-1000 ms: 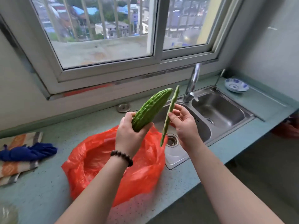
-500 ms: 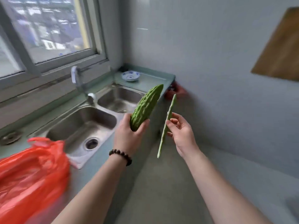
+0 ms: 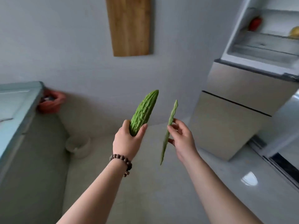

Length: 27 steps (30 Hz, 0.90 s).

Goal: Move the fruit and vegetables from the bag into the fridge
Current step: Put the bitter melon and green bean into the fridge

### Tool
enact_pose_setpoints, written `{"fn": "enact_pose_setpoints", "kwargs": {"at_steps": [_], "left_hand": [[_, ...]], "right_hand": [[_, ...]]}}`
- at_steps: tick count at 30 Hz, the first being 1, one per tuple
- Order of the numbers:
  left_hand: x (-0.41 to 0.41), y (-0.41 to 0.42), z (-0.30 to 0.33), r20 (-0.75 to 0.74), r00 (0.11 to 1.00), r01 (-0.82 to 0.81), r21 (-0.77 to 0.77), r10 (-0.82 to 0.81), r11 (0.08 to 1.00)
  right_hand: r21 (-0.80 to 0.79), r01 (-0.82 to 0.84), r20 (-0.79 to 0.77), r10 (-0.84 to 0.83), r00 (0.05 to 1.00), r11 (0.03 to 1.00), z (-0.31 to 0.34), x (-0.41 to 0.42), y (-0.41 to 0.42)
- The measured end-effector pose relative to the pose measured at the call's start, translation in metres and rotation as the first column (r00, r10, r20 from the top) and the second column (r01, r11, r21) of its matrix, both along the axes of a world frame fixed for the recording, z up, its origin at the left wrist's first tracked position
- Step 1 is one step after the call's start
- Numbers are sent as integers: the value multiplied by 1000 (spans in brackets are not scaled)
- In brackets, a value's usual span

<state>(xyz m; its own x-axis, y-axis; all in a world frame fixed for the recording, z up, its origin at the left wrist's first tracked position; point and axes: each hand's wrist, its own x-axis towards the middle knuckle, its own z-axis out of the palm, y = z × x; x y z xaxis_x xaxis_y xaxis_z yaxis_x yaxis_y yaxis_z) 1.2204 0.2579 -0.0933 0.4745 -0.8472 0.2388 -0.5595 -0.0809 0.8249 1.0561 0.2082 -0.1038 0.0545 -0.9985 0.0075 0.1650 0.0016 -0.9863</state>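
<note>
Open fridge (image 3: 252, 50) ahead, left fingers (image 3: 143, 127) round bitter gourd (image 3: 143, 113), right fingers (image 3: 169, 127) pinching bean pod (image 3: 168, 131)

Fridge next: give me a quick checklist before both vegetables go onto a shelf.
1. Left hand grips the bitter gourd round its lower end: ok.
2. Right hand pinches the flat green bean pod near its middle: ok, but a light hold.
3. Fridge upper compartment open: ok.
4. Free shelf space: the shelf bears a red item and a yellow item with a gap between them: ok.
5. Floor path to the fridge: ok in what shows.
6. Lower drawers usable: shut, contents cannot tell.
</note>
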Motion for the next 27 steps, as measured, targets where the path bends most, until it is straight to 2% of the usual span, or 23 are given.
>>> {"fn": "enact_pose_setpoints", "kwargs": {"at_steps": [9, 15, 21, 27], "left_hand": [[-55, -128, -9, -24, 975, 222, 72, -221, 972], [-74, -245, -6, -43, 935, 356, 77, -353, 931], [-82, -371, 24, -45, 889, 457, 13, -456, 889], [-113, -452, 38, -70, 808, 586, -14, -585, 810]], "right_hand": [[23, 196, -9, -196, 981, 980, -15, -61, -89], [12, 326, -19, -326, 945, 945, -6, -77, -188], [-20, 444, 7, -444, 896, 896, 28, -88, -294], [-8, 553, -29, -553, 832, 833, 30, -111, -353]]}}
